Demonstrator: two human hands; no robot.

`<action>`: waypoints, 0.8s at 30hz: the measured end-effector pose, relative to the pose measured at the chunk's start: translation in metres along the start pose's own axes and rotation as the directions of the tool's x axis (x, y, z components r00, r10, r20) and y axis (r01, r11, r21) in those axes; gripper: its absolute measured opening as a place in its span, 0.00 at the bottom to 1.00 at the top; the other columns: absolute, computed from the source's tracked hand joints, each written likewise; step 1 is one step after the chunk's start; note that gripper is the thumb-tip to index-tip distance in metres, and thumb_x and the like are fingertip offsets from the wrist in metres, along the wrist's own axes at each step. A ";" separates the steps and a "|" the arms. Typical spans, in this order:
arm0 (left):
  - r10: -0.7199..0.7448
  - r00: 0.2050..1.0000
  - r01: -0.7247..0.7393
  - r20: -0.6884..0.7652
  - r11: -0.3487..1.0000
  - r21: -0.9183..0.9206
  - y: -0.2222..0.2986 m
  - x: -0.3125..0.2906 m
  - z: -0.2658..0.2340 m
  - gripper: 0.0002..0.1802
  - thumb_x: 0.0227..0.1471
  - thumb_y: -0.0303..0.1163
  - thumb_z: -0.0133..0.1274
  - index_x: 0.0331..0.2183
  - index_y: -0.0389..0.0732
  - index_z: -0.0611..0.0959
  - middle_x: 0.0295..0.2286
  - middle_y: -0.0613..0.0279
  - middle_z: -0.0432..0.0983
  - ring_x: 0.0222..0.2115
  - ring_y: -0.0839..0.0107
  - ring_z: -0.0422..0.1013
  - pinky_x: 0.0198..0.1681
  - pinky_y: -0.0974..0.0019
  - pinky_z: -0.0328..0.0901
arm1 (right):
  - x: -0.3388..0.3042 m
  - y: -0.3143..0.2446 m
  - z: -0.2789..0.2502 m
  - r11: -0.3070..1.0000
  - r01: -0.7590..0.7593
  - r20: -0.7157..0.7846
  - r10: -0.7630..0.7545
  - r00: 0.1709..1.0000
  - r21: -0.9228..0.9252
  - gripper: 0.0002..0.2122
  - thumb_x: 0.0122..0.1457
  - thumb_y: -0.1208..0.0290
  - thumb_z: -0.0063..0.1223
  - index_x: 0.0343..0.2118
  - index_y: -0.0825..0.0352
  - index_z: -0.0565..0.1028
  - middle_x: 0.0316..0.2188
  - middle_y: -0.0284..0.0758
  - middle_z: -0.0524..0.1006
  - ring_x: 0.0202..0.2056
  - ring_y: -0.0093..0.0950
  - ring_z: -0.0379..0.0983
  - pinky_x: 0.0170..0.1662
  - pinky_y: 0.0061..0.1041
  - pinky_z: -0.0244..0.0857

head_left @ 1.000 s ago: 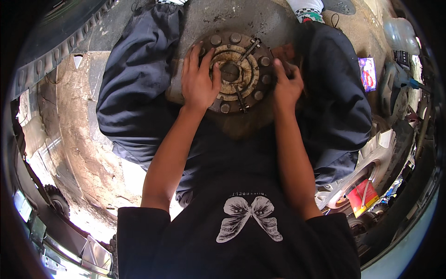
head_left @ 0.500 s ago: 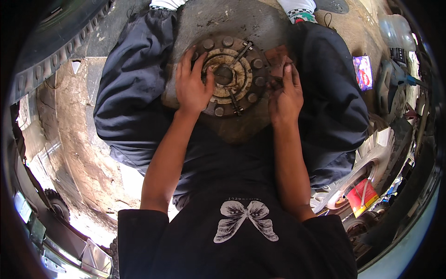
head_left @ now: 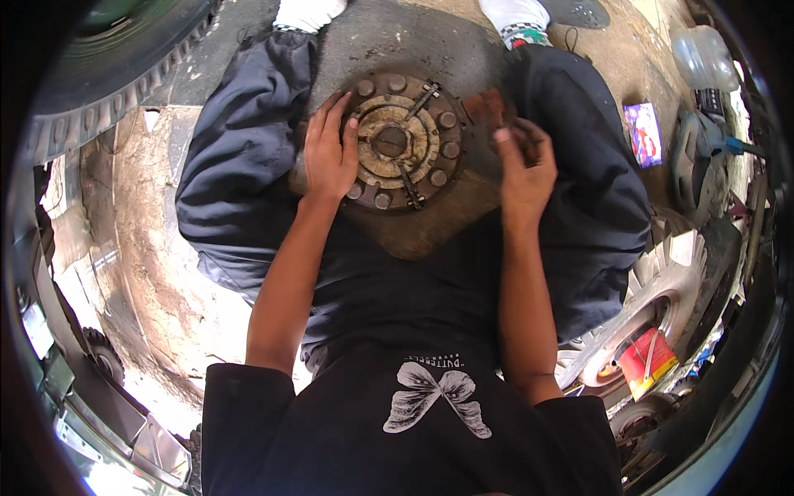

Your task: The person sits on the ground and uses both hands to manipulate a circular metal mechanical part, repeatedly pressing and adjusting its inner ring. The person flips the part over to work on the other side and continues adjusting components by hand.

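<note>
Between my legs lies a round, greasy metal hub-like part point(head_left: 426, 124), with bolt heads around its rim and pale rings about its dark centre. Two bolted bars cross its rings, one at the upper right and one at the lower right. My left hand point(head_left: 329, 153) rests along its left edge, fingers stretched out and thumb at the rim, gripping nothing. To the right, apart from the hub, my right hand point(head_left: 525, 161) is raised with thumb out and fingers loosely bent, somewhat blurred. No held thing shows in it. Beyond its thumb lies a reddish-brown flat piece point(head_left: 484, 107), its material unclear.
A large tyre point(head_left: 124, 83) stands at the upper left. To the right are a purple packet point(head_left: 643, 134), a clear plastic container point(head_left: 703, 58), a wheel point(head_left: 662, 289) and a red-yellow container point(head_left: 647, 364).
My right hand has moved right, away from the hub and the reddish-brown piece, its thumb parting from the fingers. My left hand has slid left off the pale rings to the rim.
</note>
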State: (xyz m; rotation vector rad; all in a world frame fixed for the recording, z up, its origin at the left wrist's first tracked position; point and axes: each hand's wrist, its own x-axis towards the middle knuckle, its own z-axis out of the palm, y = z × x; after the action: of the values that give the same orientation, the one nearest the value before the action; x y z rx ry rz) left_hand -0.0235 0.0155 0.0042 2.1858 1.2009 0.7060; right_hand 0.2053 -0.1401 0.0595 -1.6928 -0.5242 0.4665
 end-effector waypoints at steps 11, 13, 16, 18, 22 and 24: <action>-0.019 0.999 0.022 -0.033 0.997 0.076 -0.013 -0.004 0.008 0.28 0.70 0.41 0.48 0.65 0.37 0.71 0.63 0.43 0.69 0.65 0.45 0.63 0.71 0.45 0.53 | 0.015 0.008 0.107 0.767 0.587 0.352 -0.490 0.797 -0.261 0.16 0.64 0.70 0.63 0.53 0.70 0.82 0.53 0.46 0.82 0.53 0.44 0.81 0.59 0.40 0.72; -0.015 0.999 0.019 -0.045 0.997 0.077 -0.012 -0.004 0.009 0.28 0.71 0.40 0.46 0.65 0.37 0.72 0.62 0.43 0.70 0.65 0.45 0.64 0.72 0.45 0.53 | 0.016 0.017 0.121 0.545 0.696 0.520 -0.468 0.715 -0.467 0.19 0.68 0.67 0.56 0.58 0.69 0.78 0.60 0.46 0.77 0.60 0.44 0.74 0.66 0.46 0.63; -0.002 0.997 0.007 -0.075 0.998 0.069 -0.014 -0.005 0.010 0.26 0.72 0.39 0.43 0.64 0.36 0.73 0.61 0.42 0.71 0.64 0.45 0.65 0.72 0.45 0.53 | 0.009 0.026 0.118 0.412 0.729 0.664 -0.318 0.677 -0.546 0.25 0.71 0.62 0.47 0.68 0.68 0.68 0.70 0.45 0.66 0.72 0.44 0.58 0.75 0.54 0.45; -0.024 0.996 0.029 -0.088 0.998 0.051 -0.013 -0.007 0.012 0.26 0.72 0.38 0.43 0.64 0.36 0.74 0.61 0.43 0.72 0.64 0.47 0.65 0.72 0.45 0.53 | 0.001 0.021 0.107 0.319 0.753 0.699 -0.286 0.656 -0.576 0.26 0.71 0.62 0.47 0.69 0.69 0.66 0.70 0.46 0.66 0.73 0.45 0.57 0.75 0.53 0.46; -0.011 0.988 0.021 -0.151 0.998 0.064 -0.011 -0.004 0.013 0.22 0.69 0.33 0.49 0.60 0.36 0.79 0.57 0.46 0.77 0.61 0.49 0.70 0.69 0.45 0.58 | 0.016 0.020 0.119 0.402 0.731 0.683 -0.284 0.673 -0.552 0.29 0.72 0.62 0.47 0.71 0.71 0.62 0.71 0.51 0.64 0.72 0.50 0.57 0.75 0.52 0.45; -0.008 0.987 0.018 -0.158 0.998 0.064 -0.010 -0.004 0.015 0.21 0.68 0.31 0.50 0.59 0.35 0.79 0.57 0.46 0.77 0.60 0.49 0.71 0.68 0.45 0.60 | 0.023 0.021 0.123 0.442 0.707 0.675 -0.260 0.690 -0.552 0.29 0.72 0.63 0.47 0.71 0.72 0.62 0.71 0.53 0.63 0.72 0.52 0.57 0.75 0.53 0.45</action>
State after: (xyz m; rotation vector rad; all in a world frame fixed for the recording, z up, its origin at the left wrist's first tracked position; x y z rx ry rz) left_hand -0.0208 0.0135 -0.0144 2.2068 1.3336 0.8589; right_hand 0.1556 -0.0311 0.0161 -2.0930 -1.8310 0.2003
